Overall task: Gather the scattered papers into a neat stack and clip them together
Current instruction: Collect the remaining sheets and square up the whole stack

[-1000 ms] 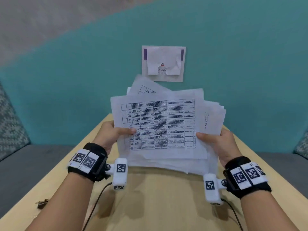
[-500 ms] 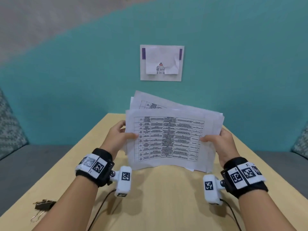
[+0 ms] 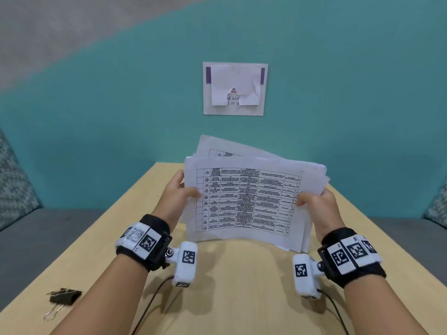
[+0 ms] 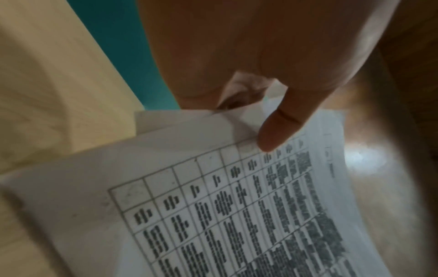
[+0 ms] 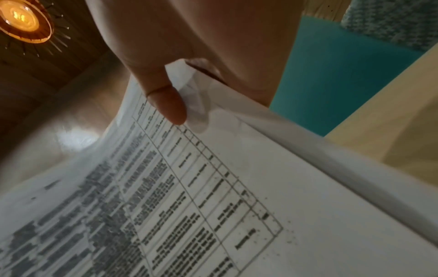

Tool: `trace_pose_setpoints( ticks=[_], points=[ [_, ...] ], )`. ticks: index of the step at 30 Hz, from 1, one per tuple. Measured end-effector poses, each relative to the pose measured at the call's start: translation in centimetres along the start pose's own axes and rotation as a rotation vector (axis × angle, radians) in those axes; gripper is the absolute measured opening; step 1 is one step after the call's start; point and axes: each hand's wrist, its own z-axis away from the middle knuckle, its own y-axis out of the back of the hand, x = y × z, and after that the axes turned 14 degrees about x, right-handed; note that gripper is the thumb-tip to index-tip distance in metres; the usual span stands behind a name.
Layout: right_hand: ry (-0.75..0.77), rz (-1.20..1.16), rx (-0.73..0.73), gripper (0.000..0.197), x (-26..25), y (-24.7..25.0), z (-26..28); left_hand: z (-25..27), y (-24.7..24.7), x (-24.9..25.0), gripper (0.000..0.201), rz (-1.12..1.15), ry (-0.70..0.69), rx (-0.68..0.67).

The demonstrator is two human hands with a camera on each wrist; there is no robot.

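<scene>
A bundle of white papers [image 3: 246, 201] with a printed table on the front sheet stands on its lower edge on the wooden table [image 3: 242, 286]. The sheets are uneven, and one sheet sticks up at the back left. My left hand [image 3: 180, 193] grips the bundle's left edge, thumb in front [image 4: 275, 131] on the papers [image 4: 213, 206]. My right hand [image 3: 314, 201] grips the right edge, thumb [image 5: 168, 105] on the front sheet of the papers [image 5: 213, 187]. A black binder clip [image 3: 64, 296] lies at the table's near left corner, far from both hands.
A paper notice [image 3: 235, 88] hangs on the teal wall behind the table. Grey bench seats [image 3: 36, 238] with patterned cushions [image 3: 14, 180] flank the table. Thin cables [image 3: 150, 305] trail from my wrist cameras over the tabletop.
Both hands have lowered the bundle from mid-air until its bottom edge rests on the table, and the sheets have come closer together. The view has dropped, bringing the binder clip into sight.
</scene>
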Motion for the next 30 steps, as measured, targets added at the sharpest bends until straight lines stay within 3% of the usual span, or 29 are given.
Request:
trace_pose_setpoints(
  ticks=[2, 5, 9, 13, 17, 23, 26, 28, 30],
  points=[
    [-0.019, 0.03, 0.005, 0.031, 0.3, -0.1, 0.1, 0.1, -0.1, -0.9, 0.059, -0.063, 0.074, -0.057],
    [-0.024, 0.016, 0.009, 0.032, 0.3, -0.1, 0.2, 0.5, -0.2, -1.6, 0.055, -0.199, 0.143, -0.135],
    [0.018, -0.051, 0.051, 0.033, -0.5, -0.1, 0.3, 0.1, -0.3, -0.4, 0.062, -0.035, 0.036, 0.006],
    [-0.008, -0.034, 0.045, 0.033, -0.1, -0.5, 0.5, 0.4, -0.8, 0.5, 0.049, 0.107, 0.006, 0.032],
    [-0.069, -0.007, 0.031, 0.034, 0.4, -0.6, 0.6, 0.7, -1.5, -1.2, 0.063, 0.056, 0.068, 0.006],
    [-0.024, -0.057, -0.033, 0.034, 0.1, -0.7, 1.1, 0.6, -1.6, -1.8, 0.046, -0.003, 0.122, -0.01],
    [-0.015, -0.063, -0.02, 0.034, 0.0, -0.9, 1.3, 0.5, -1.5, -1.6, 0.04, -0.037, 0.121, 0.096],
    [-0.035, -0.11, 0.025, 0.033, -0.4, -1.2, 1.2, 0.5, -1.6, -1.1, 0.054, -0.062, 0.119, 0.211],
    [-0.088, -0.217, 0.084, 0.03, -1.1, -1.4, 1.1, 0.7, -2.0, -0.4, 0.085, -0.066, 0.123, 0.265]
  ],
)
